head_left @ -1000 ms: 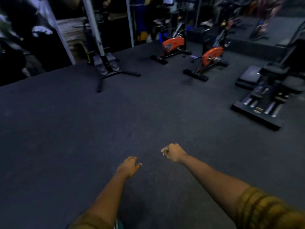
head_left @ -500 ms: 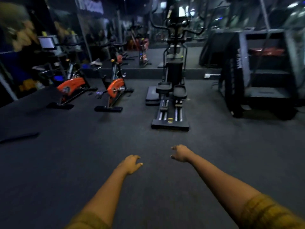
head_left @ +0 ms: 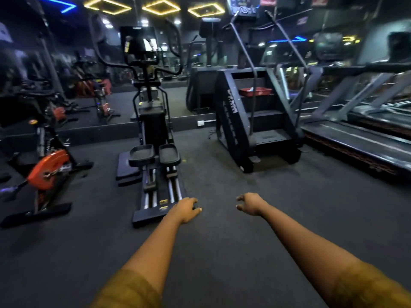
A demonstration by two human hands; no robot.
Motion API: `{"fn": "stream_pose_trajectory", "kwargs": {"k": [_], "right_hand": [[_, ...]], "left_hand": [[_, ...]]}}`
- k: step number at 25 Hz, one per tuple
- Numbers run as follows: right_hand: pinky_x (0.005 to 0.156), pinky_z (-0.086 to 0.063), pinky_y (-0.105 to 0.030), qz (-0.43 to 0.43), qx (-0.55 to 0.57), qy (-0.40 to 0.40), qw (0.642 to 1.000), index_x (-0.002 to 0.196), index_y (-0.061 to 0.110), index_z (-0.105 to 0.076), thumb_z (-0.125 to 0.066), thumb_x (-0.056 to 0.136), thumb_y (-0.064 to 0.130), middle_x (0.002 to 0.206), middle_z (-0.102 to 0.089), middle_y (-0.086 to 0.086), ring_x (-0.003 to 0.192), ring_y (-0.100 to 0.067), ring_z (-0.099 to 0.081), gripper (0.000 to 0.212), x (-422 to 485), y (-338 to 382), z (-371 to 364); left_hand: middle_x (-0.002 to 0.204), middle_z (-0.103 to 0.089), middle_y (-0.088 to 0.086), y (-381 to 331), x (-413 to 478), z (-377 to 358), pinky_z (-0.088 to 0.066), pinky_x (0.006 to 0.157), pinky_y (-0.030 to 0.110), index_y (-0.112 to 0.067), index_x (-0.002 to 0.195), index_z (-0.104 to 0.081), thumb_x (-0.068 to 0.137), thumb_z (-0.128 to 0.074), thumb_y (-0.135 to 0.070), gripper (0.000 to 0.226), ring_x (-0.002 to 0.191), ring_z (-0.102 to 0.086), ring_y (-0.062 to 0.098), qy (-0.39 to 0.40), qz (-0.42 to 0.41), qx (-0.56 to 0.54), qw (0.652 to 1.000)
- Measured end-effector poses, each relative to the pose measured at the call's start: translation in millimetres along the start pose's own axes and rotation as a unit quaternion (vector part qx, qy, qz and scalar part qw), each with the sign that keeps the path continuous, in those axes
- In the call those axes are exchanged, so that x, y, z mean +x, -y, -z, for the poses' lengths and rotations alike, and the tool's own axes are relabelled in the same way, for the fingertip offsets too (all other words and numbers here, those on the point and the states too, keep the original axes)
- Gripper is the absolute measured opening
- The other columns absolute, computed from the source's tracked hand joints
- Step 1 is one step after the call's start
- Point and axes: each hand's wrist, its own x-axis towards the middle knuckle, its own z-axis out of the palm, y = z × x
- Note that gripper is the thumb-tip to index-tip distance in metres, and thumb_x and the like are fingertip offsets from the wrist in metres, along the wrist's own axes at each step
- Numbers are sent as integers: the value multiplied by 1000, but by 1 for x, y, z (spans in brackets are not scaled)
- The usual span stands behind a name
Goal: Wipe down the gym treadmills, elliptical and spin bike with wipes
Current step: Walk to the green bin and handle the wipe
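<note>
A black elliptical (head_left: 153, 138) stands ahead on the dark floor, its rear rail end just beyond my left hand. My left hand (head_left: 185, 208) reaches forward with loosely curled fingers and holds nothing. My right hand (head_left: 249, 203) is stretched out beside it, fingers relaxed and empty. An orange-wheeled spin bike (head_left: 47, 172) stands at the left. A treadmill (head_left: 360, 138) runs along the right edge. No wipe shows in either hand.
A black stair-climber machine (head_left: 255, 121) stands between the elliptical and the treadmill, with a red tray (head_left: 255, 91) on an upper step. A mirror wall behind reflects more bikes. A low black mat (head_left: 125, 168) lies beside the elliptical. Dark rubber floor (head_left: 222, 252) stretches under my arms.
My view has swung right and upward, from the spin bikes to the elliptical, stair-climber and treadmill. My right hand has loosened from a fist to relaxed fingers. I have come closer to the elliptical.
</note>
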Motion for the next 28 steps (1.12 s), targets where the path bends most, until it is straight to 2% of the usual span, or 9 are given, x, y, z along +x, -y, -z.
{"fn": "stream_pose_trajectory", "kwargs": {"k": [3, 8, 13, 18, 23, 28], "right_hand": [[104, -36, -32, -48, 20, -36, 998, 137, 12, -45, -47, 97, 29, 140, -46, -8, 128, -25, -43, 44, 61, -35, 34], [103, -37, -34, -137, 64, -63, 987, 135, 13, -47, -48, 97, 26, 139, -47, -6, 126, -25, -43, 41, 145, -92, 93], [102, -39, -33, -193, 101, -92, 972, 134, 11, -47, -50, 96, 24, 138, -48, -7, 124, -24, -47, 41, 218, -159, 134], [104, -36, -34, -213, 107, -122, 963, 135, 12, -48, -49, 96, 24, 139, -47, -5, 127, -24, -43, 41, 315, -261, 185], [102, -39, -35, -221, 95, -115, 964, 133, 12, -49, -48, 96, 25, 136, -51, -6, 122, -23, -48, 39, 422, -361, 256], [101, -39, -33, -208, 68, -90, 972, 133, 12, -50, -48, 96, 28, 136, -51, -6, 124, -25, -46, 40, 557, -441, 316]], "left_hand": [[147, -36, 14, -16, 101, 17, -33, 108, 37, -10, 143, -36, 98, -45, -37, 53, 133, -38, 30, 2, -51, 23, 998], [146, -37, 13, -53, 253, 47, -34, 107, 38, -11, 144, -34, 99, -43, -38, 53, 131, -39, 29, 50, -125, 70, 988], [147, -35, 14, -119, 379, 58, -35, 107, 40, -12, 145, -31, 100, -42, -37, 53, 131, -38, 29, 85, -194, 114, 971], [144, -39, 15, -206, 527, 50, -35, 106, 38, -10, 144, -34, 99, -44, -37, 54, 129, -41, 29, 91, -256, 130, 954], [140, -44, 14, -293, 665, 61, -38, 104, 36, -10, 142, -38, 98, -47, -36, 52, 126, -46, 28, 92, -261, 105, 955], [140, -43, 14, -344, 814, 68, -38, 104, 33, -10, 142, -38, 98, -46, -35, 52, 127, -44, 27, 102, -232, 104, 962]]}}
